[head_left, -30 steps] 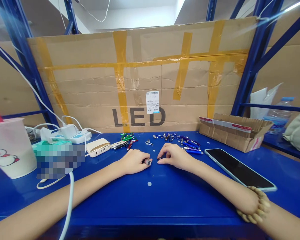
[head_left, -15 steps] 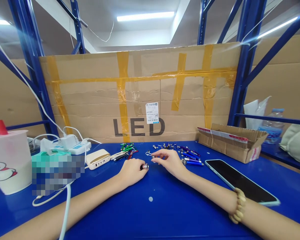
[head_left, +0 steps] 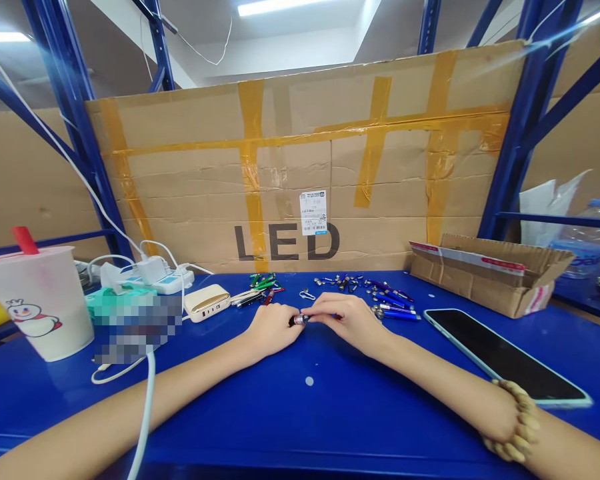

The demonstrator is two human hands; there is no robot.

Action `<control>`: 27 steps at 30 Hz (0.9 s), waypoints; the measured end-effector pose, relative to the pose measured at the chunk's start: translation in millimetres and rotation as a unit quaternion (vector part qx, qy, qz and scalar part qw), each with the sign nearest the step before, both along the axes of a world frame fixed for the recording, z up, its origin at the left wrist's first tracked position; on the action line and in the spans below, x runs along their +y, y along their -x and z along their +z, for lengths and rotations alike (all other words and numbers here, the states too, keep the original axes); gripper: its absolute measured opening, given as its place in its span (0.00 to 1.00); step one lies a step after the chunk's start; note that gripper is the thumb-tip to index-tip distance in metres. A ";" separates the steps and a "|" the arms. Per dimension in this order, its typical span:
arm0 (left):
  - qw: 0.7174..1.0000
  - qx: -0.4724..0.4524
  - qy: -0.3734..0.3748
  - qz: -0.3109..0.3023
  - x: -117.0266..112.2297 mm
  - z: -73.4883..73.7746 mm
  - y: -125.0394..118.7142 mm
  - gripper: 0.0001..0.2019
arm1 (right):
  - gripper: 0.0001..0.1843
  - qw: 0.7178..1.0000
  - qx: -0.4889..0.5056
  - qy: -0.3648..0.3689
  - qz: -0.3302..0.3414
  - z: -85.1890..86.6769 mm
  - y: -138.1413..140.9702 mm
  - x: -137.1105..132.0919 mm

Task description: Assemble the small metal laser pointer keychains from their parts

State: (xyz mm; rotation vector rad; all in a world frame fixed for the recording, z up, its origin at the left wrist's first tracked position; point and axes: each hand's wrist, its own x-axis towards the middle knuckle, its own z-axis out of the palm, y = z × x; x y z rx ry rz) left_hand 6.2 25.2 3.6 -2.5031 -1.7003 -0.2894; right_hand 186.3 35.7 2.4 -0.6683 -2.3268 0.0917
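My left hand (head_left: 276, 329) is closed around a small dark metal tube with a shiny silver end (head_left: 300, 320), which resembles a mini flashlight. Its silver end points right, toward my right hand (head_left: 347, 320), whose thumb and fingertips pinch at that end. Whether a tiny part sits between those fingertips is too small to tell. Just beyond the hands lies a small silver clip (head_left: 307, 294) on the blue table. Green tubes (head_left: 265, 281) and red and black ones lie behind my left hand. To the right of my right hand are blue tubes (head_left: 395, 307) and small metal parts (head_left: 347, 283).
A phone (head_left: 500, 353) lies near my right forearm, before an open cardboard box (head_left: 490, 280). On the left stand a cup with a red straw (head_left: 45, 307), a white power bank (head_left: 207, 303) and a power strip. A white cable (head_left: 147, 413) crosses my left forearm. Cardboard closes the back.
My right hand has left the silver clip, which now lies on the table, and has come to the tube's silver end. My left hand keeps its hold. The camera view has shifted slightly.
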 end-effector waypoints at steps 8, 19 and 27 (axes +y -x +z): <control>1.000 -0.004 0.002 -0.012 -1.0 1.7 -0.9 0.15 | 0.09 0.997 0.019 0.073 -0.003 -0.5 1.2 -0.4; 0.997 0.055 -0.017 -0.060 -5.7 0.5 -0.8 0.14 | 0.15 0.937 0.074 0.338 -0.039 0.5 9.5 -7.1; 0.981 0.153 -0.058 -0.102 -7.9 2.5 -2.5 0.15 | 0.13 0.957 0.002 0.291 -0.006 2.7 8.0 -17.9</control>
